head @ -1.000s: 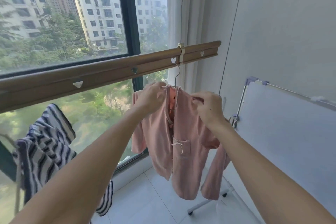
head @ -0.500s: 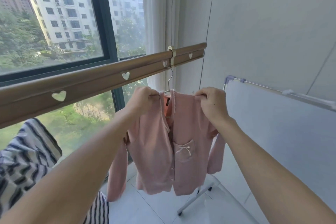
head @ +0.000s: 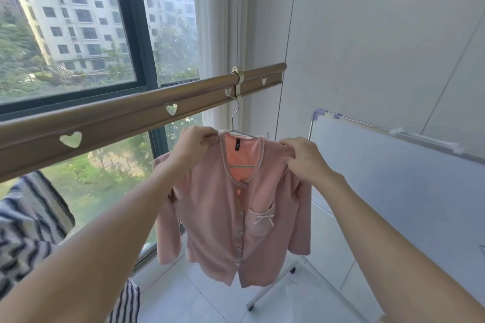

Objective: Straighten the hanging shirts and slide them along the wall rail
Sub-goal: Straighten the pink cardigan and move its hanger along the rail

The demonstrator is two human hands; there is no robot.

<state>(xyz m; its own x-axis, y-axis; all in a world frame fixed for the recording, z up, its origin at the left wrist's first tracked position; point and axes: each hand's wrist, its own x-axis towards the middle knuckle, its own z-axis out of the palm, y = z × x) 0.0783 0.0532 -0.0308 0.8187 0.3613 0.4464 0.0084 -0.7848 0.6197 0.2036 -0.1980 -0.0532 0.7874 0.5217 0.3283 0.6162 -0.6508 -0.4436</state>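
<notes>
A pink buttoned shirt (head: 223,223) with a small bow pocket hangs on a thin wire hanger (head: 236,120), hooked to the brown rail (head: 126,118) near its right end. My left hand (head: 195,143) pinches the shirt's left shoulder. At the other shoulder, my right hand (head: 301,157) grips the fabric. The shirt's front faces me and spreads flat across the hanger. A striped black-and-white shirt (head: 29,228) hangs at the far left, partly cut off by the frame edge.
The rail carries white heart-shaped holes and a pale clip (head: 237,81) near the hanger hook. A white board on a wheeled stand (head: 393,178) leans at the right, close to the shirt. Behind are the window and a grey wall.
The pink shirt has turned from edge-on and bunched to facing me, spread wide. Both hands moved apart to its shoulders.
</notes>
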